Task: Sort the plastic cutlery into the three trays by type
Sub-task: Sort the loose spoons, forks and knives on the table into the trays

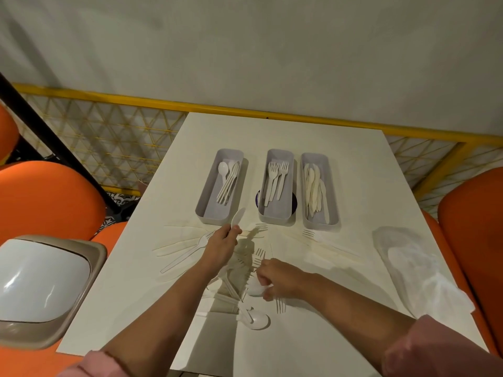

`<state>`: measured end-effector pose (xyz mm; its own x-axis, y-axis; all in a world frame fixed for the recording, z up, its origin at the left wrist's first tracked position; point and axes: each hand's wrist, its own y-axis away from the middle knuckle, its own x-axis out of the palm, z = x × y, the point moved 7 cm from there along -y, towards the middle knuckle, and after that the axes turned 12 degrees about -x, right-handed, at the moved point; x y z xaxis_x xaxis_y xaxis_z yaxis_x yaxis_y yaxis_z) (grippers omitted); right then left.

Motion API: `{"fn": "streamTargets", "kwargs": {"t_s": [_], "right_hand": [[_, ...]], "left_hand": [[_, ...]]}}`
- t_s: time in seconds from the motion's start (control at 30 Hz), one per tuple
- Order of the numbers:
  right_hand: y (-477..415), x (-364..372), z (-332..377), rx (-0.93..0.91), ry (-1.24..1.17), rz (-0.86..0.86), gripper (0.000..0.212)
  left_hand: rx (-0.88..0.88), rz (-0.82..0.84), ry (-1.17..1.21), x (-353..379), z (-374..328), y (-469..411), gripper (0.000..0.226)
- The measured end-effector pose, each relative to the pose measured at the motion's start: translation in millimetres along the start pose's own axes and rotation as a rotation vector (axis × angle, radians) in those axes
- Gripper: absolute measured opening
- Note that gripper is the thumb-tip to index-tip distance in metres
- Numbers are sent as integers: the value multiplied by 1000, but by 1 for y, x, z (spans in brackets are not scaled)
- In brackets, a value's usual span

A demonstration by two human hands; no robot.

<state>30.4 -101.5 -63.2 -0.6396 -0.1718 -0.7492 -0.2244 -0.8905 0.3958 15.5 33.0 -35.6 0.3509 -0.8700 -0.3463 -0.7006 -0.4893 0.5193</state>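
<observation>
Spoon [238,217] pinched by its handle end in the left hand [223,240], bowl up, hovering just front-left of the fork tray [275,220] and right at the near end of the spoon tray [202,210], not in it yet. Spoon tray sits left of the fork tray with a few spoons, knife tray [322,227] just right of it with knives; fork tray holds forks only. Right hand [275,278] is in front of the fork tray, fingers curled down on the loose pile [239,276], apparently grasping a white piece [255,288], maybe a spoon bowl, hard to be sure. More forks and knives fan out over the table [367,186] front-left and front-right of the fork tray.

Risks: the fingertip hold on the spoon is thin, so it could drop short of the tray wall or bounce out. White cutlery on a white table, so handles read alike and a knife could land in the wrong tray. The pile is tangled; lifting one piece may drag forks along or flick them off the near edge. The forearms cross over the pile and could sweep it.

Purple disc [295,202] under the fork tray. Clear plastic bag [416,270] far right of it, swing-lid bin [40,284] far left, orange seats [49,197] around. No brand, label or readable writing
</observation>
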Motion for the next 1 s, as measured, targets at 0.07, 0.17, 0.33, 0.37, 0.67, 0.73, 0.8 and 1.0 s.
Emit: {"fn": "streamTargets", "kwargs": {"t_s": [0.07, 0.17, 0.33, 0.37, 0.67, 0.73, 0.8, 1.0], "right_hand": [[0, -3, -1, -7, -15, -1, 24], [1, -26, 2, -5, -96, -94, 31], [0, -85, 12, 29, -299, -437, 14], [-2, -92, 13, 40, -337, -492, 13], [-16, -103, 8, 244, -484, -748, 33], [-16, -101, 8, 256, -549, -755, 30], [-18, -99, 9, 232, -551, -722, 23], [-19, -90, 15, 149, -421, -560, 22]], "left_hand": [[-26, 4, 41, -2, 2, -1, 30], [-47, 9, 134, -6, 3, -2, 27], [-63, 38, 236, 0, 0, 0, 25], [-62, 48, 254, 2, -2, 1, 25], [-3, 271, 298, 22, -24, 25, 28], [-19, 298, 274, 24, -20, 26, 31], [-39, 307, 265, 24, -15, 25, 28], [-59, 274, 187, 19, 4, 12, 10]]}}
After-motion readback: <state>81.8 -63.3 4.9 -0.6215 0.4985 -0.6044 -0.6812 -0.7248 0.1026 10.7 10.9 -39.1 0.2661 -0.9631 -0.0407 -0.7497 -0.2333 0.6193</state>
